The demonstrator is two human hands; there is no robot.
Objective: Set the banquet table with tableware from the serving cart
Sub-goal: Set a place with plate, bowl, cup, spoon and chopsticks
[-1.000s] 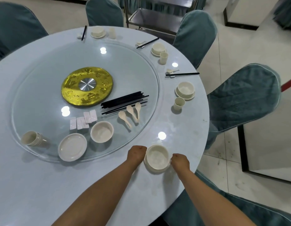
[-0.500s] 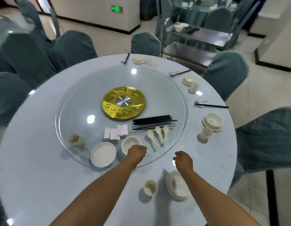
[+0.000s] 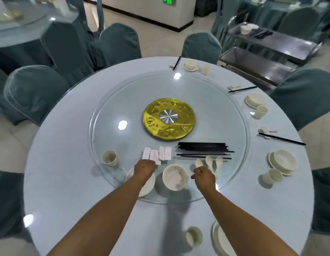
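Both hands reaching over the glass turntable (image 3: 105,108).
Left hand (image 3: 144,168) and right hand (image 3: 204,175), curled, apparently empty, flanked the bowl (image 3: 175,177); a careless reach risked toppling it.

I see two bare forearms, no sleeves in view, no watch or rings on my left hand (image 3: 144,168) or right hand (image 3: 204,175).

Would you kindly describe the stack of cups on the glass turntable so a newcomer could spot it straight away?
Start at the round glass turntable with the gold disc at its centre. Follow its rim round to the near left edge: the stack of cups stands there alone, left of the white rests, and is the only nested stack.
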